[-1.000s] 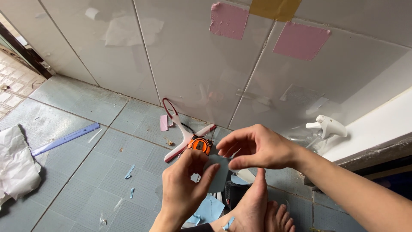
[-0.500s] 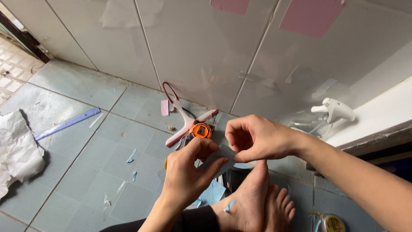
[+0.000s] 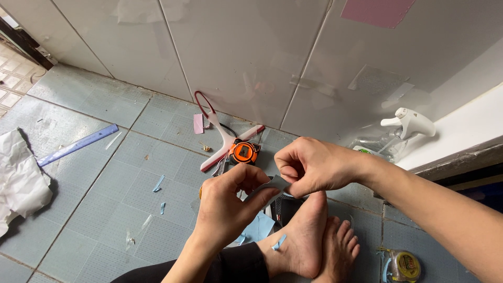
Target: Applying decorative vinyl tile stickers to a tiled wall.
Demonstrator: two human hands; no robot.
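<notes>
Pinched between both hands is a small grey-white strip of film (image 3: 273,184): the left hand (image 3: 226,207) clamps its lower end between thumb and forefinger, the right hand (image 3: 313,166) grips its upper end with fingers curled tight. The strip is held in the air just above the person's bare feet (image 3: 314,238), which rest on the grey-blue tiled floor (image 3: 105,204).

Just behind the hands an orange tape measure (image 3: 243,151) is seen on the floor, touching a white and red squeegee (image 3: 222,137) that lies near the white tiled wall (image 3: 236,57). A white spray bottle (image 3: 403,128) is lying at the right by a ledge. A blue ruler (image 3: 78,144) is seen well apart at the left, near crumpled white paper (image 3: 18,181). Small blue scraps (image 3: 158,183) are scattered on the floor. A roll of tape (image 3: 406,265) sits at the lower right, beside the feet. A pink sheet (image 3: 378,10) is stuck to the wall at the top.
</notes>
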